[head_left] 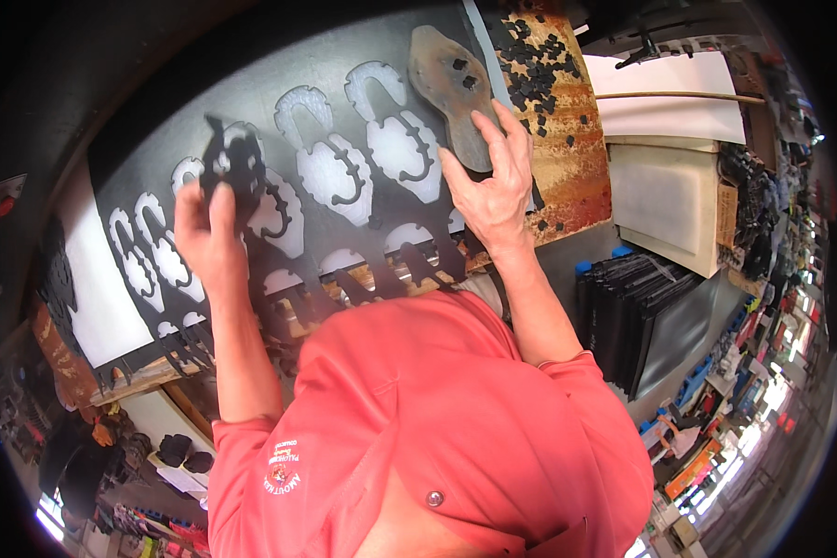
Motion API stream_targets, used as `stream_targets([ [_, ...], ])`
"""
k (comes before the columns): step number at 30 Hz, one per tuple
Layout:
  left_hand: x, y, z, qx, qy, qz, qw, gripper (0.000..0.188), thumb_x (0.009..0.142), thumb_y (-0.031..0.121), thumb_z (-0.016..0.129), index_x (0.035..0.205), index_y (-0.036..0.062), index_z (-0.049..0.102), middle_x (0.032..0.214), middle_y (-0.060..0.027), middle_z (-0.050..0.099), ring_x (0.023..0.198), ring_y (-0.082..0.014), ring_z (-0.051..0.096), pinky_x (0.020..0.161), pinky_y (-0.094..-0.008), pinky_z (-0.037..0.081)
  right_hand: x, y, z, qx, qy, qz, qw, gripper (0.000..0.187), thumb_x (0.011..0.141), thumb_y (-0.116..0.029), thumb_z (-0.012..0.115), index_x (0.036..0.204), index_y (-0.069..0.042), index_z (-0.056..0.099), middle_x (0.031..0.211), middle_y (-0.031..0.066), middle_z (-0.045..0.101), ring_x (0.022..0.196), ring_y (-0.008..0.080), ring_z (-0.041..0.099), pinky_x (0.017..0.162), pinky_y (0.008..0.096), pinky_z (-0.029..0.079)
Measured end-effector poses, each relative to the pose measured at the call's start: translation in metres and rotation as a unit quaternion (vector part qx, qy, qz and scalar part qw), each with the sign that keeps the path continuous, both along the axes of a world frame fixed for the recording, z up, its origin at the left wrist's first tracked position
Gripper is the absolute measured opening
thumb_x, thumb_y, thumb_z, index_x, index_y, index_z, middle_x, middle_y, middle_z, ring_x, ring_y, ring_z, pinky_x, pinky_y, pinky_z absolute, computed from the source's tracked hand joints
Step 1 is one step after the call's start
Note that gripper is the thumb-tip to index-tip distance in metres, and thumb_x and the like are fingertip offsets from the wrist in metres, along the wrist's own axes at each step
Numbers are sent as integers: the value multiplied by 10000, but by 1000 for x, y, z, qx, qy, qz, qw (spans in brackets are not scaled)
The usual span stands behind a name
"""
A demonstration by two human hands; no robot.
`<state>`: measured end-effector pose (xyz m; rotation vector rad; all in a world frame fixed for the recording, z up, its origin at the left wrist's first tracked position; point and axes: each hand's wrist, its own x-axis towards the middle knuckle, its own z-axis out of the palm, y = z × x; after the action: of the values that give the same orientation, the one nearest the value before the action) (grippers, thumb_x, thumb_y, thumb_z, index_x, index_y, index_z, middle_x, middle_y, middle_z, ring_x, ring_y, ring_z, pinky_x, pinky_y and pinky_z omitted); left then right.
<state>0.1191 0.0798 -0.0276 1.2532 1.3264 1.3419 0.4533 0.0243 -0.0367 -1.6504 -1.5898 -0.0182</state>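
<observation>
A black sheet [251, 88] with rows of cut-out openings, shaped like horseshoes and shoe parts, lies before me over a pale surface. Dark cut pieces [237, 172] hang from my left hand [206, 219] above the sheet, pinched between thumb and fingers and smeared by motion. My right hand [495, 181] grips the lower end of a worn, brownish-grey sole-shaped cutting die [442, 74], its thumb at the left edge and fingers over the right side. Two small black scraps lie on top of the die, which rests on the sheet at the upper right.
Small black offcuts [535, 79] are scattered on a rusty, stained board [572, 158] to the right. Beyond it stands a pale panel [665, 205]. Stacked black sheets [637, 288] stand below right. A white sheet [102, 302] edges the left side.
</observation>
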Motion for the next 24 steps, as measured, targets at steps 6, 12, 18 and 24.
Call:
stream_targets([
  [6,-3,-115,28,76,71,-160,982,134,949,-21,713,1004,46,611,992,-56,669,826,-126,592,758,-285,518,-1,-2,-3,27,36,0,999,550,748,-126,896,1224,49,684,1360,272,607,1199,457,604,1032,516,513],
  [12,31,-137,-8,118,289,-112,943,229,852,-24,779,1016,26,627,884,-134,699,761,-329,680,685,-395,534,-2,-4,-4,13,30,-13,999,533,765,-150,876,1229,32,685,1356,241,606,1209,445,592,1037,510,509],
  [18,34,-134,-5,195,281,-90,936,247,808,36,856,886,48,621,753,-95,622,666,-307,604,584,-412,468,-7,-3,18,127,48,-6,991,466,849,-144,848,1255,17,682,1288,184,635,1159,356,625,1000,444,532],
  [24,25,-134,3,252,256,-197,912,308,737,103,907,817,96,609,734,-54,603,689,-295,580,652,-405,449,-48,20,89,183,139,168,959,44,941,-25,746,903,-12,728,762,81,654,693,213,633,652,333,522],
])
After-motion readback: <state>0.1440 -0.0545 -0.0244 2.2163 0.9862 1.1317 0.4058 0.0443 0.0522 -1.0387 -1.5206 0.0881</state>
